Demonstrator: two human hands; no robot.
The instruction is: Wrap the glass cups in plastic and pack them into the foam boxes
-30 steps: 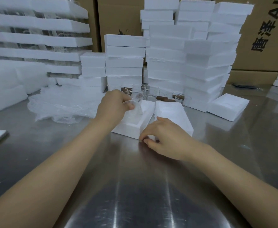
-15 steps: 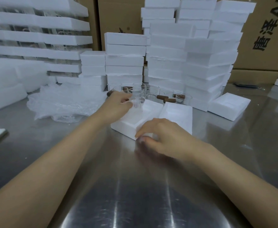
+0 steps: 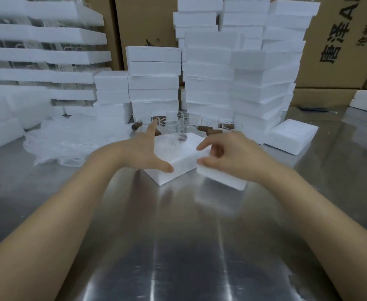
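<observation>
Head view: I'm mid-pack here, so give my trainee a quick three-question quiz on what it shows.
1. True or false: the left hand is curled round a glass cup.
2. What does the right hand grip? A) a white foam piece B) a plastic sheet C) a cardboard carton
3. Fill in: the pile of plastic sheets lies to the ___ of the open foam box.

Key: 1 false, its fingers are spread and hold nothing; 2 A; 3 left.
</observation>
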